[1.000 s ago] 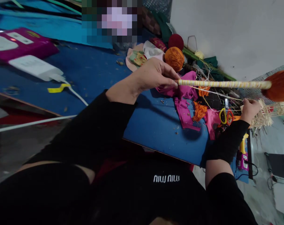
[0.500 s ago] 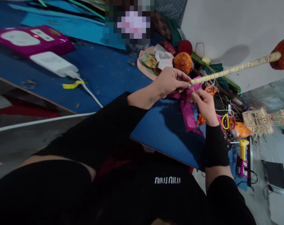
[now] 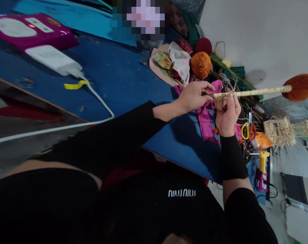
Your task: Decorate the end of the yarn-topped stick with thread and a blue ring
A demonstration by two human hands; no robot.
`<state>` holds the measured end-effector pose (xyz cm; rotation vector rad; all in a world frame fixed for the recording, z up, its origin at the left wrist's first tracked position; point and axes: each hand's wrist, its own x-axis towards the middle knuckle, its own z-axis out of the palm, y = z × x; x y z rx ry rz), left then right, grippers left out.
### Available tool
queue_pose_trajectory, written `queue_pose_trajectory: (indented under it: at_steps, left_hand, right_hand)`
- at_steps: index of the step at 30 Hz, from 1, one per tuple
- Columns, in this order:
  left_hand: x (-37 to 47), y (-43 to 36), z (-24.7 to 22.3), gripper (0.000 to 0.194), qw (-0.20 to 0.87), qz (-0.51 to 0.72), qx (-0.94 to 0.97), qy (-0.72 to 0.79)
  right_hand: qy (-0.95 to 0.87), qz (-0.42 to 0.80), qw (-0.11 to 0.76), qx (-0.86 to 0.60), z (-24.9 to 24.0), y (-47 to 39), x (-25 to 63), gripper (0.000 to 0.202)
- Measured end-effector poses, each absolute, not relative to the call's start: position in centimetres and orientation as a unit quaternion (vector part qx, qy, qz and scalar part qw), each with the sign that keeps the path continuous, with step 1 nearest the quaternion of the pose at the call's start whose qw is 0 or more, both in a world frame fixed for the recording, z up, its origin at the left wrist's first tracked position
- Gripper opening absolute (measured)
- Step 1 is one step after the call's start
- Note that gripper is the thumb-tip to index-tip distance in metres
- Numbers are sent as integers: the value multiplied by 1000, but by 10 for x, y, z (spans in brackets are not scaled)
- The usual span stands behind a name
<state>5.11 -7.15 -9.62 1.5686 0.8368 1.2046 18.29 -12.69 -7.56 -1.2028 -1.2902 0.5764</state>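
A long thin stick point(image 3: 263, 91), wound in pale yellow and white stripes, points to the right and carries a dark orange fabric-like bulb point(image 3: 300, 87) at its far end. My left hand point(image 3: 194, 96) pinches the stick's near end between thumb and fingers. Just below the stick, my right hand point(image 3: 228, 117) is closed, thumb and fingertips pinched on what looks like a pale thread point(image 3: 235, 84); the fingers partly hide it. Under both hands lies magenta cloth point(image 3: 206, 125) on the blue table.
An orange ball point(image 3: 201, 65) and a dark red ball point(image 3: 203, 46) lie beyond my left hand. To the right are scissors point(image 3: 248, 130), a yellow glue gun point(image 3: 263, 161) and a small stick-built model point(image 3: 277, 130). A purple power strip point(image 3: 59, 35) with a white charger point(image 3: 53, 60) sits left.
My right hand has moved from the stick's near end farther right along it, its fingers turned upward. The stick has tilted flatter, its bulb end lower. My left hand has shifted slightly right.
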Motion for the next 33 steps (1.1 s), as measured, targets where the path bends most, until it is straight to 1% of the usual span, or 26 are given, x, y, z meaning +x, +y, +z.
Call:
queue_pose_trajectory:
  at_steps: [2,4,6,9,12,14,17,20,23,27,30,33]
  left_hand:
    - [51,-73,-98,24,463,487,656,344]
    - [50,-75,-98,21,464,483,658,345]
    - [47,-76,-95,22,460,483,659,348]
    - [44,-77,-91,24,420,490,669,369]
    - [44,-78,-90,26,390,507,667,383]
    - [46,-80,-91,27,388,515,668,371]
    - [47,-83,-92,27,379,510,686,354]
    - [47,-86,-93,27,369,488,710,349]
    - [47,-88,-94,28,380,478,717,336]
    - [46,-86,-94,31,428,468,715,293]
    - [41,-81,-93,30,464,426,725,277]
    - [35,-77,-89,24,490,377,736,276]
  right_hand:
    - [-555,240,602,-522,-74,-132,180,50]
    - [-556,240,607,-514,-72,-138,175,48]
    - [-554,239,613,-509,-72,-141,171,48]
    - [-532,238,634,-508,-73,-139,172,48]
    - [-486,263,664,-504,-76,-129,181,49]
    - [-470,299,650,-518,-78,-122,190,52]
    - [-471,358,591,-548,-83,-113,203,59]
    - [-454,375,581,-561,-87,-108,209,62]
    - [-449,352,591,-570,-88,-106,207,59]
    - [-442,287,605,-597,-82,-110,197,55]
    - [-454,244,607,-605,-79,-112,195,55]
    - [-479,214,599,-604,-81,-110,200,54]
